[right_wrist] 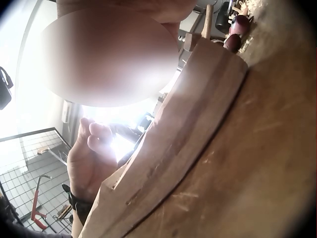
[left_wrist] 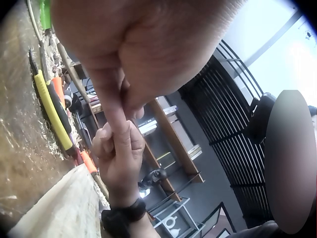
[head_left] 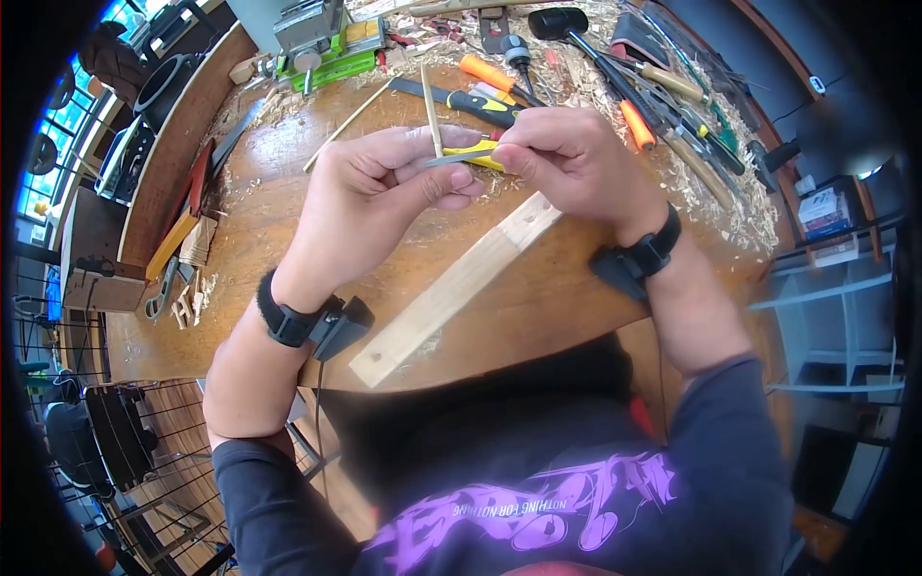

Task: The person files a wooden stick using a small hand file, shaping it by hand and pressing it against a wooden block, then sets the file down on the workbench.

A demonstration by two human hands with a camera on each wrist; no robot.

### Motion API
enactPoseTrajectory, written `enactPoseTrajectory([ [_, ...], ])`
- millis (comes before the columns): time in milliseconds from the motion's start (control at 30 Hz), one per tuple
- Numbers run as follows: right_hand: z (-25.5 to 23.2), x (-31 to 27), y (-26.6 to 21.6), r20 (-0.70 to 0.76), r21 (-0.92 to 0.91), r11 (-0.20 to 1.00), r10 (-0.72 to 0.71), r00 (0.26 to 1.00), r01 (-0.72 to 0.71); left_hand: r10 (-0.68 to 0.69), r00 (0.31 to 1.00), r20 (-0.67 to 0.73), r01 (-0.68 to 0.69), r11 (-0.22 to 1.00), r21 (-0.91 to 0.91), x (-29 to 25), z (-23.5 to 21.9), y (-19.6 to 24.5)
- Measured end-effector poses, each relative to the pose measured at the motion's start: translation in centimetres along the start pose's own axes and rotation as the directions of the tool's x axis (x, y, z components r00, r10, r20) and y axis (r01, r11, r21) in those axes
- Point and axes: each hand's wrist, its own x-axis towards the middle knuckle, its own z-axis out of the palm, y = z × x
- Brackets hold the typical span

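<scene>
- Fingers of the left hand [head_left: 379, 182] close narrowly on a slender pale wooden stick [head_left: 431, 110], which points up toward 12 o'clock.
- The right hand [head_left: 562, 158] pinches, thumb against forefinger, one end of a thin grey strip [head_left: 461, 157] that meets the stick's lower end at the left fingertips.
- Yellow shows just behind the strip; whether it is held or lies on the bench, I cannot tell.
- Below the hands lies a flat, pale board [head_left: 456, 288], smooth and straight-edged, slanting from 1 to 7 o'clock, a dark round mark near each end.
- The bench [head_left: 259, 288] is brown, glossy and scratched.
- At 12 o'clock, near the hands, rests a yellow-and-black handle [head_left: 483, 108]; beyond it, a rounded orange handle [head_left: 487, 69].
- From 1 to 2 o'clock, tools with wooden, orange and dark handles lie among curly, papery shavings [head_left: 740, 216].
- At 11 o'clock stands a bright green and metal clamp [head_left: 331, 63].
- At 8 o'clock, near the bench's left side, are small pale cut wooden pieces [head_left: 190, 302].
- At 3 o'clock, well apart, an open shelf unit holds blue-and-white items [head_left: 824, 213], perhaps books or boxes.
</scene>
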Motion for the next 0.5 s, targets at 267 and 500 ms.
enactPoseTrajectory([
  [267,0.09,0.18,-0.02,0.012,0.009,1.000,0.008,1.000,-0.008,0.006,1.000,0.003,-0.006,1.000,-0.008,0.07,0.05,-0.26],
  [500,0.35,0.39,-0.54,0.030,0.002,1.000,0.030,0.999,-0.030,-0.025,0.999,0.047,0.025,1.000,-0.014,-0.01,0.02,-0.66],
])
